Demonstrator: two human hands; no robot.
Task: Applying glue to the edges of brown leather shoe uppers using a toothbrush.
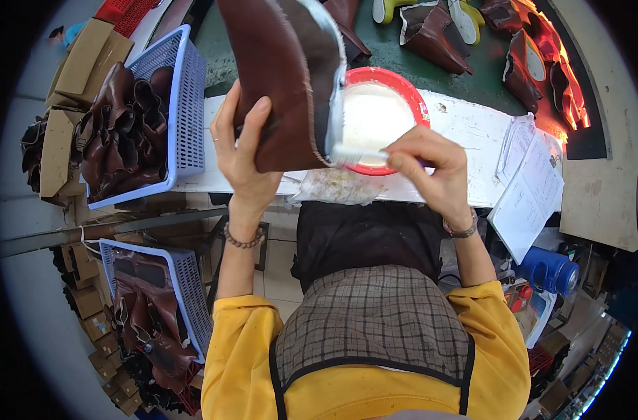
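My left hand (243,157) grips a brown leather boot upper (280,105) from its left side, thumb across the front. The upper is raised over the table, its dark lining turned to the right and a whitish band along the edge. In my right hand (438,168) is a small brush (361,155) with a pale head, pinched between thumb and fingers. The brush head meets the upper's lower right edge. Behind it stands a red-rimmed bowl (422,105) of creamy white liquid (376,115), partly hidden by the upper.
Blue plastic baskets (188,105) of brown uppers stand at the left, one lower down. On the green conveyor surface (389,52) lie several uppers and yellow-soled pieces, some under an orange glow. Papers (525,189) overhang the white table's (466,115) right end, above a blue jug (550,271).
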